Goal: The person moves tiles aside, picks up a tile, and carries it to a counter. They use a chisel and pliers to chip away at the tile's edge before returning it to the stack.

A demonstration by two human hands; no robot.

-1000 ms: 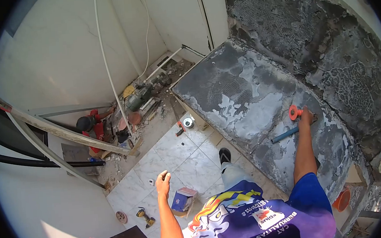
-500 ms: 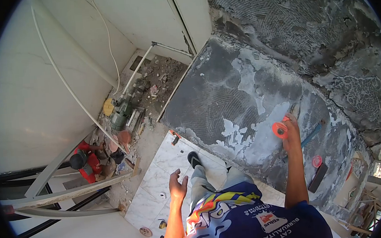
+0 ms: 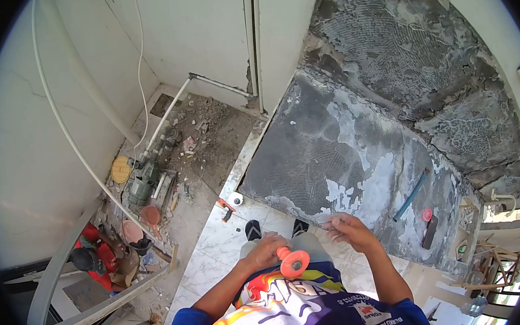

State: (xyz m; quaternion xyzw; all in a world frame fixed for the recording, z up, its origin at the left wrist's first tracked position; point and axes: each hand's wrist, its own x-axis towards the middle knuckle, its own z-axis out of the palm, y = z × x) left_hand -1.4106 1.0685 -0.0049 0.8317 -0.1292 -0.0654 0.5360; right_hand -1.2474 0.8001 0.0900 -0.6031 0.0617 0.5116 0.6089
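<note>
My left hand (image 3: 264,252) is closed on an orange spool-like reel (image 3: 295,263) with a dark centre, held in front of my shirt. My right hand (image 3: 352,233) is held out to the right, empty, its fingers apart and slightly curled, above the edge of the rough grey slab (image 3: 308,152). On that slab lie a long blue bar (image 3: 411,196), a small pink round object (image 3: 426,214) and a dark rectangular block (image 3: 429,233). Beyond my feet, an orange-and-black tool (image 3: 225,210) and a white round object (image 3: 235,199) rest on the marble-patterned tiles (image 3: 203,252).
At left, a person in red (image 3: 99,257) crouches behind a pale frame beam (image 3: 101,315). A green pump (image 3: 144,184) with white pipes (image 3: 170,111) stands by rubble (image 3: 208,127). Wooden pieces (image 3: 494,266) are stacked at far right.
The orange reel has passed from my right hand to my left and come close to my body. My right hand has drawn back from over the slab. The view has turned.
</note>
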